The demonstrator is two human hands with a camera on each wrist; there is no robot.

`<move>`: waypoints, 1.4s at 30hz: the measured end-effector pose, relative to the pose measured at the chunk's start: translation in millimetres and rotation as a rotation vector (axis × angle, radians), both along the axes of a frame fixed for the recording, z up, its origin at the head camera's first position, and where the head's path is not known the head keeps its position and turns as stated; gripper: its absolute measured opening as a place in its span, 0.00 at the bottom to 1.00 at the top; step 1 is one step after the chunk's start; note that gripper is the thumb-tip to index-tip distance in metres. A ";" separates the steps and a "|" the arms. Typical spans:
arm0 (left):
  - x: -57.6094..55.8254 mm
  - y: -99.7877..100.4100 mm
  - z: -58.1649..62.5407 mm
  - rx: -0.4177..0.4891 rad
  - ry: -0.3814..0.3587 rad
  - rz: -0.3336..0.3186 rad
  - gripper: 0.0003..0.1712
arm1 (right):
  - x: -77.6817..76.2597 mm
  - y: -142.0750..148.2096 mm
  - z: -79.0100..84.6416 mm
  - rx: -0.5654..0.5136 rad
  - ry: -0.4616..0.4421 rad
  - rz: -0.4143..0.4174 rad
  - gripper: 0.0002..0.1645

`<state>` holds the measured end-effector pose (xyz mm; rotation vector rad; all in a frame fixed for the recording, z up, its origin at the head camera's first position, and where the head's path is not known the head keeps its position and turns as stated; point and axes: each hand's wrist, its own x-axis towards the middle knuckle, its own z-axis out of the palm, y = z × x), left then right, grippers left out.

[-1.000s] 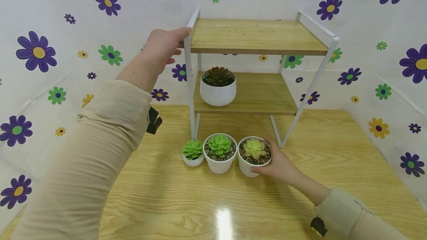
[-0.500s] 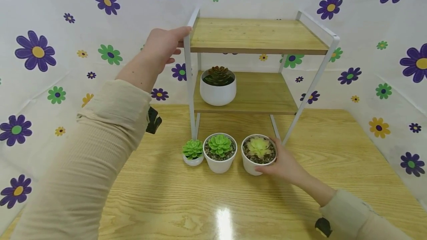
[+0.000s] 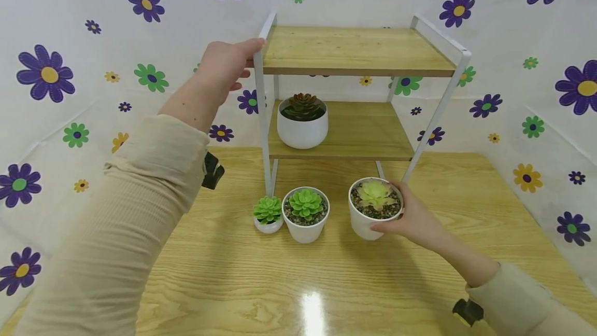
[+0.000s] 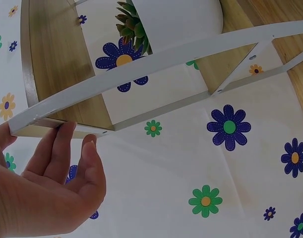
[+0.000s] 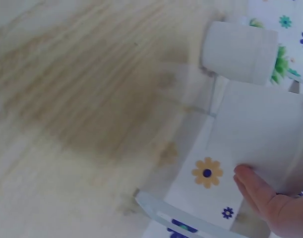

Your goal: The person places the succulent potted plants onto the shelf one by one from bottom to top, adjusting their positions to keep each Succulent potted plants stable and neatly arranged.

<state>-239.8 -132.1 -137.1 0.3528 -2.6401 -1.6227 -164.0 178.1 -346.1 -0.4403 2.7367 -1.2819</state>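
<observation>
Pale succulent pot [image 3: 363,224] in right grip [image 3: 420,222], between thumb [image 3: 386,226] and fingers [image 3: 403,191]

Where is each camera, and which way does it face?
Head: worn there, facing forward and down at the white-framed wooden shelf; left grip, right grip, beige sleeves show.
Left wrist: worn there, facing the shelf's side; left grip shows.
Right wrist: worn there, facing wooden table and held round white pot; right grip shows.
Head and right wrist share this pot.
</observation>
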 end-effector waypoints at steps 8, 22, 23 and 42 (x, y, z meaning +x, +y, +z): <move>0.7 -0.1 0.1 0.007 0.004 0.007 0.35 | 0.0 13.0 26.2 -0.003 -0.035 0.003 0.59; 0.6 -2.0 0.1 0.029 0.001 0.011 0.35 | -5.3 22.3 83.0 0.026 -0.042 -0.043 0.60; 0.5 -2.1 0.3 0.033 0.003 0.010 0.34 | -6.3 21.9 86.5 0.028 -0.043 -0.046 0.60; -1.0 -0.1 0.0 0.008 0.007 0.004 0.35 | -42.6 -3.6 127.6 0.024 -0.029 -0.163 0.64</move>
